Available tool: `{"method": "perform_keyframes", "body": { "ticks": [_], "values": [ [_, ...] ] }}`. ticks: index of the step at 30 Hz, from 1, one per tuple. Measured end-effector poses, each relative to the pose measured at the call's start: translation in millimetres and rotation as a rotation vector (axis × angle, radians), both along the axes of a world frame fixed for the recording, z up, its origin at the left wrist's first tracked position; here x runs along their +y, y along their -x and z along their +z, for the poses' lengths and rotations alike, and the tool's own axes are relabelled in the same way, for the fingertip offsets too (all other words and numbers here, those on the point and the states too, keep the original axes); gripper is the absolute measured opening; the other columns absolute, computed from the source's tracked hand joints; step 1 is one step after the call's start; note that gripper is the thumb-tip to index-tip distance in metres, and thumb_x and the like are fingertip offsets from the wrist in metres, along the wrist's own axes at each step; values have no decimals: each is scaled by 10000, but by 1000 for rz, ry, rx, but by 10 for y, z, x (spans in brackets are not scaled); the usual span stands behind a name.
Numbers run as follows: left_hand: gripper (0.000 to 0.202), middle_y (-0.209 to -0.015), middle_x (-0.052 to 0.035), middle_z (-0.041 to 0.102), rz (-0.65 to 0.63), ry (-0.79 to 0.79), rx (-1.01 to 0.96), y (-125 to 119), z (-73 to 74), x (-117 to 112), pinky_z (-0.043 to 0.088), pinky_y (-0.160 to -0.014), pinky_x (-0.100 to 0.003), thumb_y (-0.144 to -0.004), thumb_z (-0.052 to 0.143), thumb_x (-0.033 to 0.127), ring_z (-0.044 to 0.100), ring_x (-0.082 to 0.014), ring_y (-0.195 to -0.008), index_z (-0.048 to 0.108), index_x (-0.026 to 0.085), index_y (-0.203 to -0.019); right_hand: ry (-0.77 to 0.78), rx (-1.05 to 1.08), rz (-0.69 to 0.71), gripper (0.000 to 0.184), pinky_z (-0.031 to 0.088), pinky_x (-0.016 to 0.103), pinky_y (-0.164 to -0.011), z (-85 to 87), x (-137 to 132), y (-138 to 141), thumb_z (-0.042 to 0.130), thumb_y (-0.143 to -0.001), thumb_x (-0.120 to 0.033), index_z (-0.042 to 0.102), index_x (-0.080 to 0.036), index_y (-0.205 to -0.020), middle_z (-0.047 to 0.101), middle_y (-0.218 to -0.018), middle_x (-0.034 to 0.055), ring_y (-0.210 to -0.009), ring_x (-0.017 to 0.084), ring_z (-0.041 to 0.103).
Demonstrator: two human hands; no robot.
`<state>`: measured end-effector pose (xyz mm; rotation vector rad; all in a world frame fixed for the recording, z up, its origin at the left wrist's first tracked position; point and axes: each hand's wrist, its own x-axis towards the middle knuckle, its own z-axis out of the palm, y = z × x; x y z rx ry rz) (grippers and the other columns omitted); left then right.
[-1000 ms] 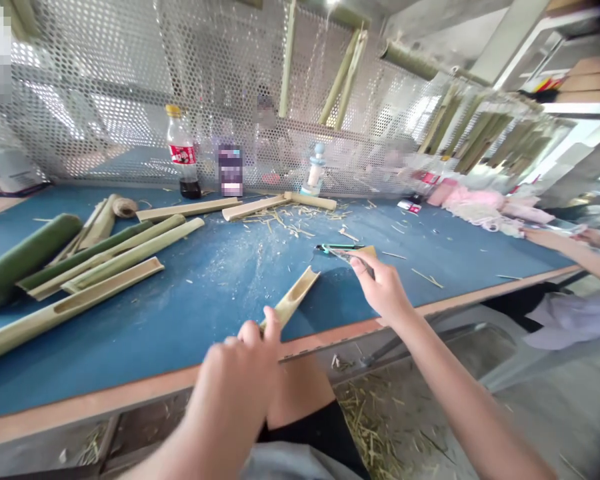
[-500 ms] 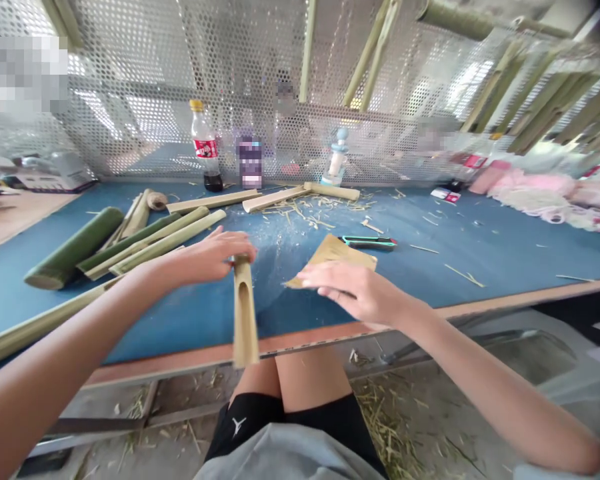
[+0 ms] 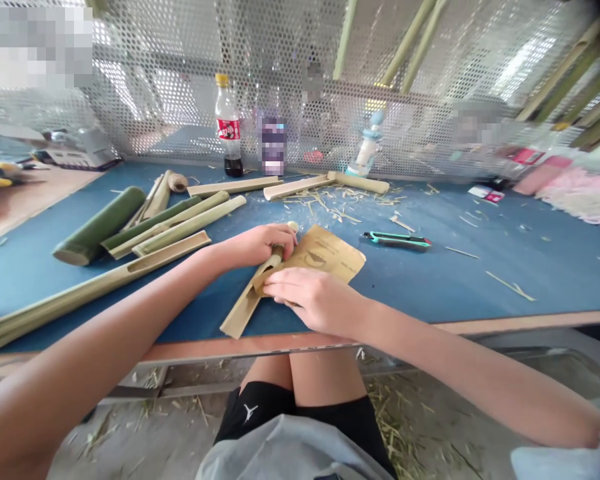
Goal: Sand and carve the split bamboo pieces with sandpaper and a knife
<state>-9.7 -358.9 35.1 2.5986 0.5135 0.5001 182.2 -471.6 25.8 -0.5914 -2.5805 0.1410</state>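
My left hand (image 3: 267,245) is wrapped round the upper end of a cut bamboo piece (image 3: 241,312), which lies slanted near the table's front edge with its hollowed channel facing up. In my right hand (image 3: 315,297) is a sheet of sandpaper (image 3: 333,257), its tan back printed with a dark mark. The fingers press a folded corner of it against the bamboo's channel. To the right of the sheet lies a teal and black utility knife (image 3: 397,241).
Bamboo lengths (image 3: 100,227) lie at the left, with a long split bamboo (image 3: 105,287) in front. At the back stand a cola bottle (image 3: 229,133) and a blue-white bottle (image 3: 366,148). Bamboo shavings (image 3: 325,203) litter the blue table (image 3: 460,280). Perforated metal panel (image 3: 170,87) rises behind.
The bamboo piece has swung from nearly straight to slanted, its near end now to the left and on the table. My right hand has brought the sandpaper left onto it. The view has shifted.
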Motion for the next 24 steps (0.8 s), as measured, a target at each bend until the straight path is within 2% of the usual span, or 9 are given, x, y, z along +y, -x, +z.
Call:
{"method": "perform_keyframes", "body": {
  "ticks": [4, 6, 9, 13, 16, 19, 24],
  "values": [
    [425, -1347, -66, 530, 7, 14, 49, 40, 9, 24, 292, -1141, -405, -627, 377, -28, 427, -218, -1318, 635, 160, -909, -13, -21, -35, 369, 428, 417, -1093, 22, -24, 89, 399, -933, -65, 627, -91, -1222, 609, -1309, 151, -1254, 222, 536],
    [447, -1360, -63, 520, 2, 9, 66, 31, 20, 17, 272, -1153, -397, -623, 367, -30, 384, -215, -1356, 630, 162, -929, -10, -55, -47, 380, 429, 425, -1088, 41, -73, 135, 390, -925, -61, 623, -82, -1224, 605, -1314, 156, -1252, 234, 538],
    [451, -1299, -39, 561, -29, -8, 92, -30, 63, -25, 270, -1157, -365, -600, 361, -24, 402, -200, -1343, 633, 170, -903, 104, -48, 6, 350, 473, 365, -1041, 59, -219, 201, 409, -905, -53, 663, -94, -1142, 669, -1212, 128, -1155, 210, 606],
    [427, -1212, -40, 598, -50, -27, 118, -102, 125, -93, 303, -1136, -335, -589, 354, -23, 449, -194, -1299, 640, 165, -844, 257, 5, 174, 370, 396, 265, -1103, 54, -327, 226, 446, -883, -37, 636, -86, -1197, 654, -1256, 90, -1220, 163, 561],
    [491, -1230, -53, 585, -44, -37, 109, -101, 130, -104, 331, -1111, -330, -601, 350, -29, 464, -196, -1276, 641, 159, -947, 235, 31, 53, 328, 442, 291, -1063, 43, -234, 197, 423, -918, -52, 674, -127, -1115, 686, -1192, 76, -1160, 164, 603],
    [529, -1245, -56, 571, -47, -40, 94, -80, 109, -83, 373, -1062, -306, -608, 349, -26, 499, -190, -1227, 631, 162, -1014, 151, 31, -52, 312, 475, 345, -1032, 20, -238, 224, 417, -926, -67, 686, -106, -1082, 687, -1178, 115, -1129, 199, 620],
    [427, -1146, -37, 597, -66, -49, 69, -56, 68, -37, 363, -1057, -286, -566, 357, -5, 512, -181, -1182, 624, 174, -848, 169, 57, 122, 338, 373, 296, -1133, -36, -493, 323, 463, -885, -60, 651, -78, -1165, 654, -1253, 114, -1237, 168, 549]
  ]
}}
